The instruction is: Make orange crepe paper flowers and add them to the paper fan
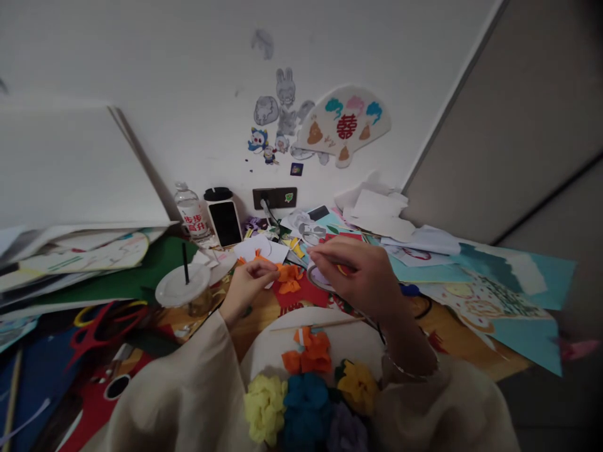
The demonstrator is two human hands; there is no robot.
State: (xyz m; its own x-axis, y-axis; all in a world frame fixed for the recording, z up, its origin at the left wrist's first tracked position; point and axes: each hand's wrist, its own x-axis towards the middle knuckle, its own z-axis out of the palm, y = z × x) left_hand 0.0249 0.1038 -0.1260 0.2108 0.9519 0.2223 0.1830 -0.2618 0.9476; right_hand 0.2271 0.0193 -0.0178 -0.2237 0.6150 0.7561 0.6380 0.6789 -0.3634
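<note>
- Two bare hands raised close together over a patterned desk (452, 333), with clock directions below taken from the middle of the view.
- Left hand (247, 290): narrowed to a pinch, apparently closed on a scrap of orange crepe paper (260, 258) at its 1 o'clock.
- Right hand (358, 276): curled narrow around a small round disc (320, 279), the rim showing at its 9 o'clock, the exact grip hidden behind the fingers.
- Orange crepe tuft (289, 278): placed between both hands, just beside the left hand at its 3 o'clock, wider than tall, with no clear long axis; left hand nearer.
- Red card (301, 294): spread beneath the tuft.
- Wooden skewer (315, 324): laid across a round white board (348, 342) below both hands, its long axis running from 9 to 3 o'clock.
- Crepe flowers: yellow (264, 408) and blue (306, 408) bunched at 6 o'clock.
- Red scissors (106, 333): left at 8 o'clock.
- Lidded plastic cup (183, 284) with black straw: placed at 10 o'clock.
- Phone (225, 223): propped upright at 11 o'clock.
</note>
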